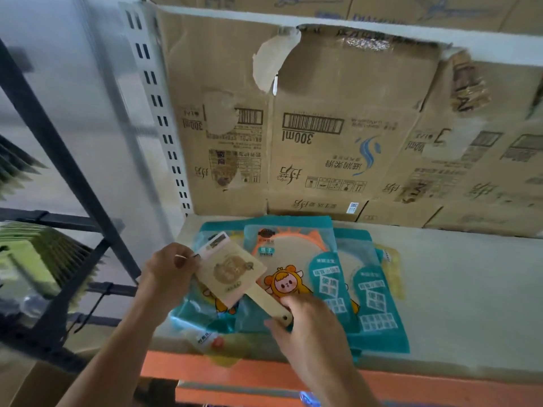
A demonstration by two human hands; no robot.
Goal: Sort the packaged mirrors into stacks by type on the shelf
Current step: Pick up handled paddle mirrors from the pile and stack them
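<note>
A beige hand mirror in clear wrap (pixel 232 271), square head and long handle, is held tilted above the shelf. My left hand (pixel 172 268) pinches its upper left edge. My right hand (pixel 305 321) grips the end of its handle. Under it lies a spread of teal packaged mirrors (pixel 329 277) with an orange cartoon figure, several of them overlapping on the pale shelf board (pixel 458 292). A yellowish package (pixel 393 259) peeks out behind the teal ones on the right.
Worn cardboard boxes (pixel 317 127) fill the back of the shelf. The shelf has an orange front rail (pixel 235 371) and a slotted white upright (pixel 158 113) on the left. A dark metal rack (pixel 73 183) with green items (pixel 38 254) stands at left.
</note>
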